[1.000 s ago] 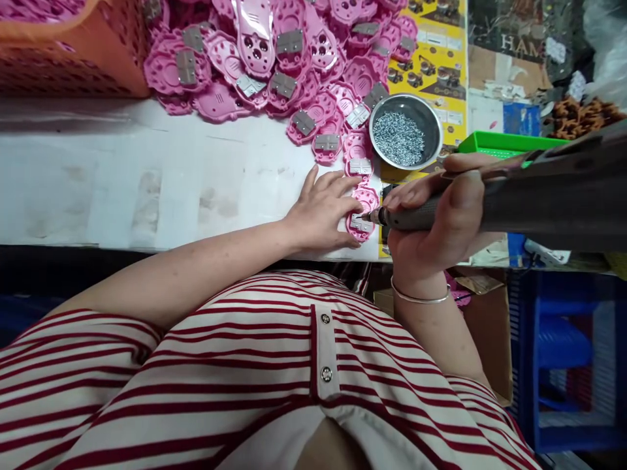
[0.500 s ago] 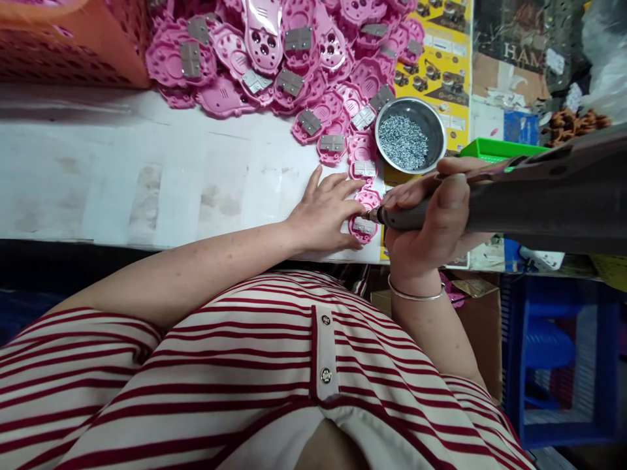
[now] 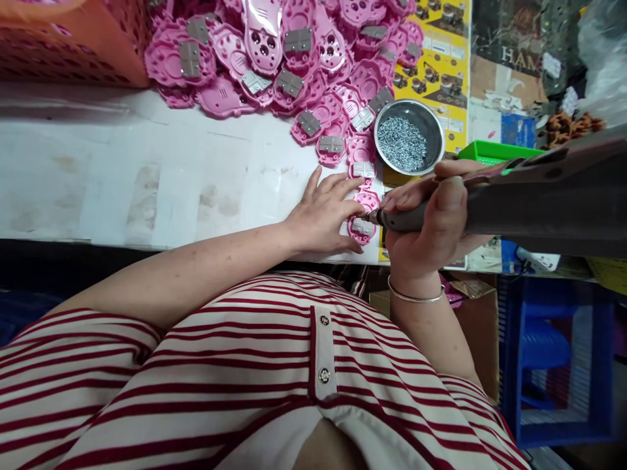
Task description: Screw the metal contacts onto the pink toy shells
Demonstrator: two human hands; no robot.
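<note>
My right hand (image 3: pixel 431 215) is wrapped round a grey electric screwdriver (image 3: pixel 529 202), held almost level with its tip pointing left. The tip meets a pink plastic shell (image 3: pixel 365 199) with a grey metal plate (image 3: pixel 362 226), lying near the table's front edge. From the left, my left hand (image 3: pixel 326 212) steadies that shell, thumb and index finger at its side and the other fingers spread above. Just beyond it lies another pink shell (image 3: pixel 361 149), close to my fingertips. A steel bowl (image 3: pixel 437 124) of small screws (image 3: pixel 402 143) stands behind the screwdriver.
Many pink shells (image 3: pixel 289 65) are heaped at the back of the white table (image 3: pixel 122 170). An orange basket (image 3: pixel 73 42) stands back left. A green tray (image 3: pixel 494 151) sits behind the screwdriver. Blue crates (image 3: pixel 563 365) are below the table at right.
The hands, screwdriver and shell keep the same positions relative to each other. The whole view has shifted very slightly.
</note>
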